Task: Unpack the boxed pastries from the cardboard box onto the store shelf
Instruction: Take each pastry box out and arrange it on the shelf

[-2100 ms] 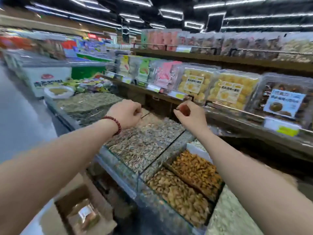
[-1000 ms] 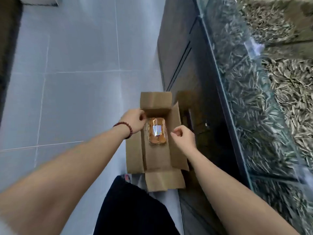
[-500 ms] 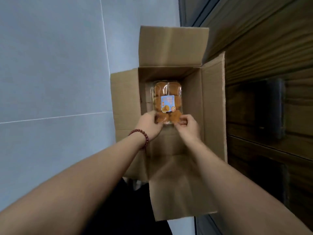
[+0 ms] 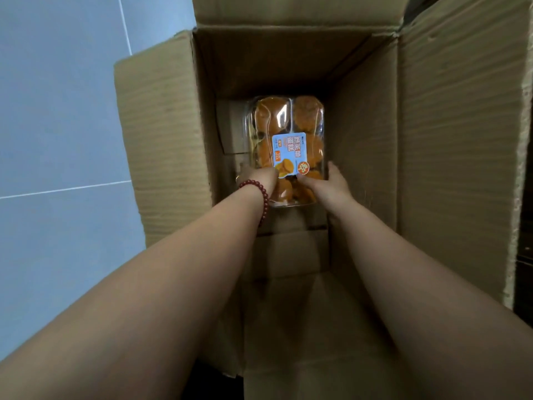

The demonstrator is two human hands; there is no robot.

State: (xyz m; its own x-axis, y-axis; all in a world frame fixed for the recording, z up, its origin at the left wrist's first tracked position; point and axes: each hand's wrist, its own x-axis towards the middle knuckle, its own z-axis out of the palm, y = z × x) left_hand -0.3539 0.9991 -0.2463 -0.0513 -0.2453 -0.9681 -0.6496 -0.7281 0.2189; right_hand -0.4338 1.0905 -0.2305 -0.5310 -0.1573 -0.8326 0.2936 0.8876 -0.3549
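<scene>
Pale tiled floor (image 4: pixel 57 140) lies left of the open cardboard box (image 4: pixel 161 125). Pastry pack (image 4: pixel 288 122) lies flat on the box bottom, its long axis running straight away from the grip. Left hand (image 4: pixel 259 180) and right hand (image 4: pixel 326 186) clasp its near end, thumbs on top, fingers down either side, equally near. Next move is probably a straight lift.
</scene>
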